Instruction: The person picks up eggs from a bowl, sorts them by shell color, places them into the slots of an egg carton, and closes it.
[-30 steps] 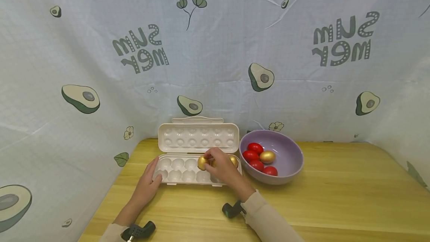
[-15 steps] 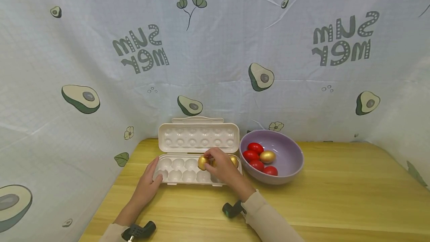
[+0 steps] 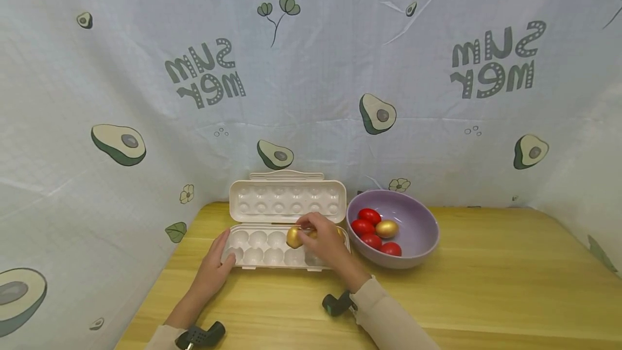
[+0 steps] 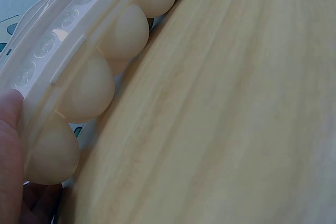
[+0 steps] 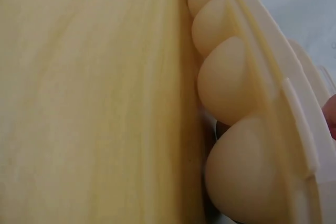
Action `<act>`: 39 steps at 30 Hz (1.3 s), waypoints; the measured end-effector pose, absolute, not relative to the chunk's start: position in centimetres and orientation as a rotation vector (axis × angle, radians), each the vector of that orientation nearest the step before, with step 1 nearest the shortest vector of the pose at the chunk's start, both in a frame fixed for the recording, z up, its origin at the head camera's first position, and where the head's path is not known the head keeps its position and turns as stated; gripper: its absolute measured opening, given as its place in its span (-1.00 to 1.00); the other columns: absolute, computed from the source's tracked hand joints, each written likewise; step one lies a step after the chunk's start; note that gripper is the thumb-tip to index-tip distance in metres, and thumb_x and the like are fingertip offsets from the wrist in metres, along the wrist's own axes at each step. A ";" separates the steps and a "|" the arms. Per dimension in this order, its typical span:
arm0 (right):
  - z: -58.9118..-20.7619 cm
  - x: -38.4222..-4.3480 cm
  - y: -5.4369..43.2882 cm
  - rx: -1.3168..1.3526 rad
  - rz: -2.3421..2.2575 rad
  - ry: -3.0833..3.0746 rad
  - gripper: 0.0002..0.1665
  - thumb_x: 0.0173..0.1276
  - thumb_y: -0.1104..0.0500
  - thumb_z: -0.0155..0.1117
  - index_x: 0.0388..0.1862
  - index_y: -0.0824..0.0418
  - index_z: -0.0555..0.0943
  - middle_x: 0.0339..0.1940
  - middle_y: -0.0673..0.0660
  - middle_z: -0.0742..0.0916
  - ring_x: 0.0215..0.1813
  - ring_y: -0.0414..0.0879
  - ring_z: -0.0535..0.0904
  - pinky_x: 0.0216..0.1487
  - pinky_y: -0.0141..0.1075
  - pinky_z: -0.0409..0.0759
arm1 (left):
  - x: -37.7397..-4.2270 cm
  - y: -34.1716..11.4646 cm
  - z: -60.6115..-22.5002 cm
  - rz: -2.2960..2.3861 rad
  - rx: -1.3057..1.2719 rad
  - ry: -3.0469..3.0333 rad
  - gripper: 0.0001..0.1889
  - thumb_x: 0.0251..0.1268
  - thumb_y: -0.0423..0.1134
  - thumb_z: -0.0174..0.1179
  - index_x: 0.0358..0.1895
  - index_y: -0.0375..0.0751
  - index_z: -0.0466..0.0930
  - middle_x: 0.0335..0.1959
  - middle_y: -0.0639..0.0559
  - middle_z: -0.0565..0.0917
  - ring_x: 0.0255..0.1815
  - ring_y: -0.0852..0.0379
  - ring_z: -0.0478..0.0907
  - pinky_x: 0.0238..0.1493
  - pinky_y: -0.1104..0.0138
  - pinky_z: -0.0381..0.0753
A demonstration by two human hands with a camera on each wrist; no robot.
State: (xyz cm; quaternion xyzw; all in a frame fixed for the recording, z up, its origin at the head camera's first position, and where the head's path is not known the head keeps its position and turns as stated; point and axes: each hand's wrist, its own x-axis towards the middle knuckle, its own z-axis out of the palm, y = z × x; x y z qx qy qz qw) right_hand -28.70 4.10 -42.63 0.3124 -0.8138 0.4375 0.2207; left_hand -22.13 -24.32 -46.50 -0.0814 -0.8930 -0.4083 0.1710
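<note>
A pale plastic egg box (image 3: 274,256) stands on the table with its dimpled lid (image 3: 288,201) raised at the back. My left hand (image 3: 211,263) grips the box's left end; in the left wrist view the thumb (image 4: 9,114) lies against the rim. Over the back row, my right hand (image 3: 324,239) pinches a golden egg (image 3: 293,237) between thumb and fingers. Behind that hand, more gold shows at the right end of the row, partly hidden. The cups (image 3: 258,239) on the left hold nothing. Only a fingertip (image 5: 329,115) of the right hand shows in the right wrist view.
Close to the box's right end stands a purple bowl (image 3: 418,231). Inside it lie several red eggs (image 3: 371,241) and one golden egg (image 3: 387,229). A printed cloth (image 3: 311,80) hangs behind the wooden table (image 3: 510,274).
The head view has tilted slightly, so everything sits a little lower. Both hands, the golden egg and the box have hardly moved.
</note>
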 end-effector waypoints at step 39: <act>-36.8 -29.2 10.5 0.665 1.517 -2.258 -0.70 0.29 0.22 0.32 -0.01 0.29 0.60 -0.13 0.19 0.72 -0.11 -0.09 0.66 -0.04 -0.24 0.64 | -22.1 -24.5 -46.4 -1.159 -0.229 -2.555 -0.34 0.30 -0.38 -0.02 0.46 -0.45 0.05 0.44 -0.38 0.16 0.43 -0.33 0.11 0.39 -0.15 0.09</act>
